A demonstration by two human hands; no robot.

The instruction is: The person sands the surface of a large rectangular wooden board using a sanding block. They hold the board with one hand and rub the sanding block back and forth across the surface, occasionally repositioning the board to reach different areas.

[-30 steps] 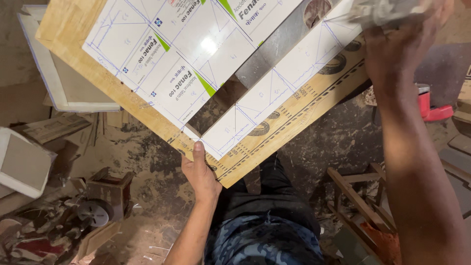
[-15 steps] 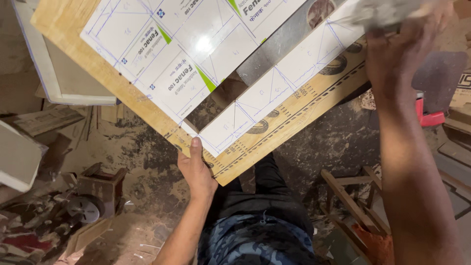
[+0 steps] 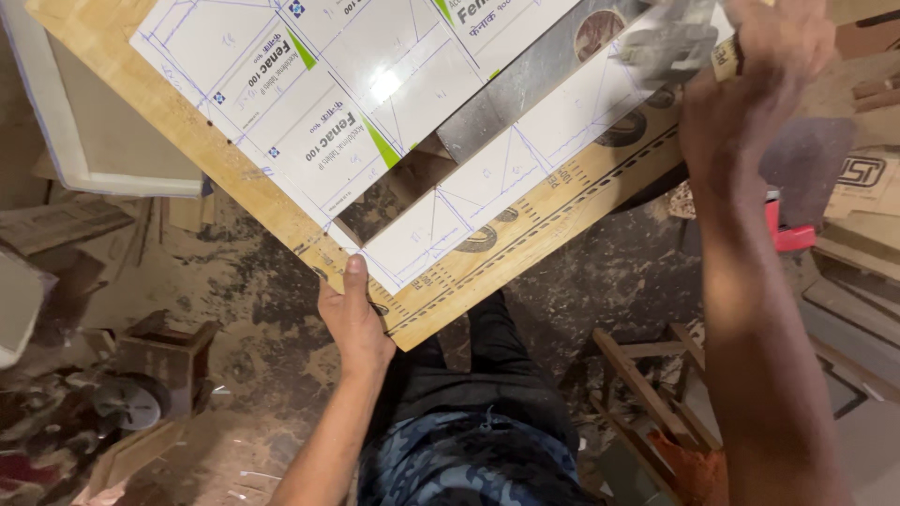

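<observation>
- Large pale plywood board (image 3: 553,239) spans the top of the view on a diagonal, its near corner pointing down at the person's lap. Printed ruler-like markings run along its lower right edge.
- Glossy white printed sheet (image 3: 309,103), covered in thin blue ruled lines with green accents, lies flat over most of the board. A light glare sits near its middle.
- Grey metallic strip (image 3: 525,89) runs diagonally across the sheet, from upper right down toward a dark cut-out patch (image 3: 394,192) near the sheet's lower edge.
- White-framed flat panel (image 3: 94,141) sits at the left, partly under the board's edge.
- Wooden stool frame (image 3: 647,375) stands on the dusty floor at lower right, beside the person's dark trousers (image 3: 469,375).
- Red tool (image 3: 787,230) lies just right of the right forearm, mostly hidden.
- Right hand (image 3: 750,103) is up at the board's top right, fingers curled tight around a crumpled grey-white rag (image 3: 670,42); the rag presses on the sheet next to the strip's upper end. Motion-blurred.
- Left hand (image 3: 354,319) grips the board's near corner: thumb flat on top by the sheet's edge, fingers wrapped under and out of sight.
- Small wheeled wooden block (image 3: 150,375) sits on the floor at lower left, well apart from both hands.
</observation>
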